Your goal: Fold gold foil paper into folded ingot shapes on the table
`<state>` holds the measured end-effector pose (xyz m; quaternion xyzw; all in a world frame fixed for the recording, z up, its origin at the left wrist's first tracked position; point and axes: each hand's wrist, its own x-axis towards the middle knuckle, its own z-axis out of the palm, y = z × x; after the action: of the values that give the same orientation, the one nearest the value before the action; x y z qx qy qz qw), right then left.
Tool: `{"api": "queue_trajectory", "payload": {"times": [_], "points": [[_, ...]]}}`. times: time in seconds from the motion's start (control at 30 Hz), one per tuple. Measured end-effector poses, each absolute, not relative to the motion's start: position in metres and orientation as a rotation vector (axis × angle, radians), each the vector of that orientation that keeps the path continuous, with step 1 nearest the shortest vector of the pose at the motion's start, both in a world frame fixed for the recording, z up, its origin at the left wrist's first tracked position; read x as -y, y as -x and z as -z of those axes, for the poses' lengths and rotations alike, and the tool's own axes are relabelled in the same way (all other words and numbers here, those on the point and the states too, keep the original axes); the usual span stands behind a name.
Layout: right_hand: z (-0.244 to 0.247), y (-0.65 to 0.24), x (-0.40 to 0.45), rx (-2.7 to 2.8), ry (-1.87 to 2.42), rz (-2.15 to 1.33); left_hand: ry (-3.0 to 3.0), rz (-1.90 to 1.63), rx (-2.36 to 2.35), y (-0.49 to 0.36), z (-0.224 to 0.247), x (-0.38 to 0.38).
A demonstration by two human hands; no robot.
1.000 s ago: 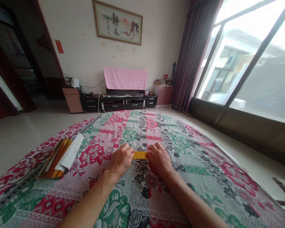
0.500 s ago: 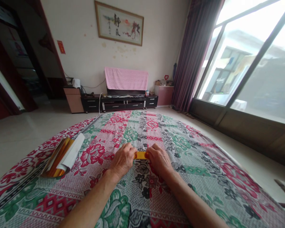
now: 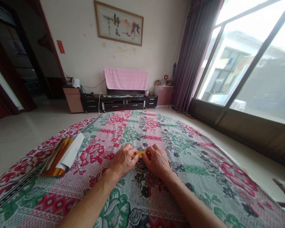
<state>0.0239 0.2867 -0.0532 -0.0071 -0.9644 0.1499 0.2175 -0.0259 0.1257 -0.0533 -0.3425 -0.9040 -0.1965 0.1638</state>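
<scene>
A small folded strip of shiny gold paper lies across the flowered cloth in front of me. My left hand grips its left end between thumb and curled fingers. At the other end my right hand pinches the strip in the same way. Only its short middle part shows; both ends are hidden by my fingers. My thumbs point inward, close to each other along the near edge.
To the left, a loose stack of gold and white sheets rests curled on the cloth. Beyond the cloth stands a low black cabinet with a pink cloth above it. A large window fills the right side.
My thumbs have moved inward along the strip, so less of the gold paper shows between my hands. The stack on the left has stayed put.
</scene>
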Motion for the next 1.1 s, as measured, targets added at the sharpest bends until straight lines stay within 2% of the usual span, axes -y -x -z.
{"api": "queue_trajectory", "payload": {"times": [0.67, 1.1], "points": [[0.057, -0.028, -0.291, 2.686, -0.009, -0.419, 0.792, 0.591, 2.672, 0.027, 0.056, -0.129], [0.057, -0.024, -0.317, 2.739, -0.205, -0.56, 1.04, 0.859, 2.77, 0.048, 0.055, -0.11]]}}
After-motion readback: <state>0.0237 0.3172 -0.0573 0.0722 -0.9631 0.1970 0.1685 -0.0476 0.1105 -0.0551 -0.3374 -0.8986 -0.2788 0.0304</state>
